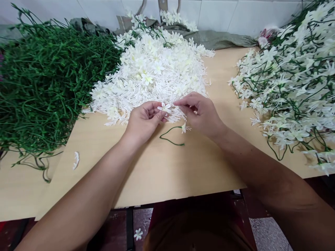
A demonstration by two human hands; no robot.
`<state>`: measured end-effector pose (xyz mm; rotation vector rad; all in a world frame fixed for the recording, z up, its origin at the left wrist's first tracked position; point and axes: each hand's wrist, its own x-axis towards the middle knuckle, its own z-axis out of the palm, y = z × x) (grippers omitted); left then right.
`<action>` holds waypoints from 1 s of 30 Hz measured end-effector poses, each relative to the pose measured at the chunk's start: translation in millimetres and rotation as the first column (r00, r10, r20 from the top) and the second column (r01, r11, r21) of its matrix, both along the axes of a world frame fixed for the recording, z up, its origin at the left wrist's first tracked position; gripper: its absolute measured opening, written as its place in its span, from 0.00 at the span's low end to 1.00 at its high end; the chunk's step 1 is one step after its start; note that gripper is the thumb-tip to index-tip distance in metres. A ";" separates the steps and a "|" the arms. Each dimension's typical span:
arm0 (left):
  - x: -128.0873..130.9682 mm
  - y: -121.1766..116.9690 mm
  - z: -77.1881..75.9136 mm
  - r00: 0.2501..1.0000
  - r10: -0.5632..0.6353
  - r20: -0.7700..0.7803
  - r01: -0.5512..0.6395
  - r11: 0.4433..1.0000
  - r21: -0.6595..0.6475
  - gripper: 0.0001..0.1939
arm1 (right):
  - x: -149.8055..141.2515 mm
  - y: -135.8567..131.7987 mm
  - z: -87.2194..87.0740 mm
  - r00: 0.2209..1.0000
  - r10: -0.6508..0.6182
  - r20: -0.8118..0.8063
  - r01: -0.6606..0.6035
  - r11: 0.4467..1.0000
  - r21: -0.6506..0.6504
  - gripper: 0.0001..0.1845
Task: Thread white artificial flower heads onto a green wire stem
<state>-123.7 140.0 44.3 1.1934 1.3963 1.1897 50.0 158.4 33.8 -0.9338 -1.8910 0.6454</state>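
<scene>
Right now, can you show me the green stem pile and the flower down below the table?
green stem pile (57, 73): head view, its middle
fallen white flower (138, 234): head view, its center

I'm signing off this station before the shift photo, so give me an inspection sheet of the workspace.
Surface: light-brown tabletop, bare in front of the hands.
Things: a heap of white blossoms at the back centre, green stems at left, stemmed white flowers at right; one single stemmed flower near the hands.
Clutter: curved white piece at left; fallen white blossom below the table's front edge.
Hands: left hand holds a small white flower; right hand is close beside it, its fingertips too small to tell whether they hold anything.
Cables: nothing seen.
Surroundings: white tiled wall, grey-green cloth along its foot.
</scene>
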 end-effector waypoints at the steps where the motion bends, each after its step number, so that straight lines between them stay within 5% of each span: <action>1: 0.2 -0.1 -0.2 1.000 -0.007 -0.003 0.007 1.000 0.003 0.12 | -2.2 -3.1 0.9 0.999 0.007 0.034 -0.008 1.000 0.029 0.09; 7: 3.3 -4.0 2.8 0.999 -0.030 -0.018 0.030 0.999 0.016 0.13 | -13.7 -13.9 3.1 0.995 -0.058 0.076 0.057 0.998 0.027 0.02; 19: 0.0 -11.6 -6.7 0.981 -0.091 -0.172 0.121 0.978 0.171 0.12 | -16.9 -6.8 -8.7 0.983 -0.104 0.154 0.079 0.984 0.160 0.06; 30: -0.2 -10.9 -5.1 0.977 -0.079 -0.200 0.116 0.976 0.182 0.12 | -19.2 -10.4 -3.9 0.960 -0.154 0.234 0.093 0.963 0.253 0.05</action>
